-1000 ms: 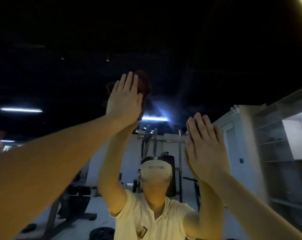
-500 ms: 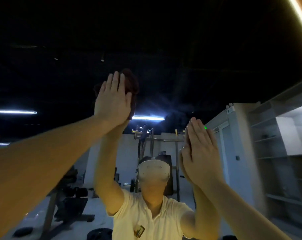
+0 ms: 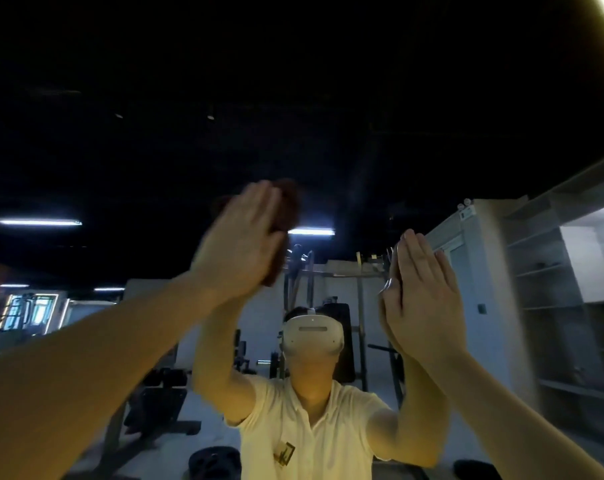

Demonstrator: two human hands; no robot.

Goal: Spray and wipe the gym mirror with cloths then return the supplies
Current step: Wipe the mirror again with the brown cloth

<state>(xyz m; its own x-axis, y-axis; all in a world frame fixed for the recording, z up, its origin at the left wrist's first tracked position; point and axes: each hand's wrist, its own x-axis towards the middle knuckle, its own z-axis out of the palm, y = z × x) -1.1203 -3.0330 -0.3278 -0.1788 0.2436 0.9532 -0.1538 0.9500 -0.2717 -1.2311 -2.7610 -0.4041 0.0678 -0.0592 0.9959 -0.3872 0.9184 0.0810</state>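
Note:
The gym mirror (image 3: 345,98) fills the view and reflects a dark ceiling and me in a pale shirt. My left hand (image 3: 240,244) is flat, fingers straight, and presses a dark brown cloth (image 3: 288,206) against the glass at upper centre; the hand is motion-blurred. The cloth shows past the fingertips and the hand's right edge. Lower and to the right, my right hand (image 3: 422,292) lies flat against the mirror, fingers straight and together, meeting its reflection. No cloth shows under it. No spray bottle is in view.
In the reflection, a weight rack (image 3: 359,306) and benches (image 3: 162,403) stand behind me, and dark weight plates (image 3: 214,462) lie on the floor. White shelving (image 3: 550,289) runs along the right side. Tube lights (image 3: 39,222) glow on the ceiling.
My left hand has slid the brown cloth downward and slightly right on the glass and is now blurred. The right hand stays flat on the mirror in about the same place.

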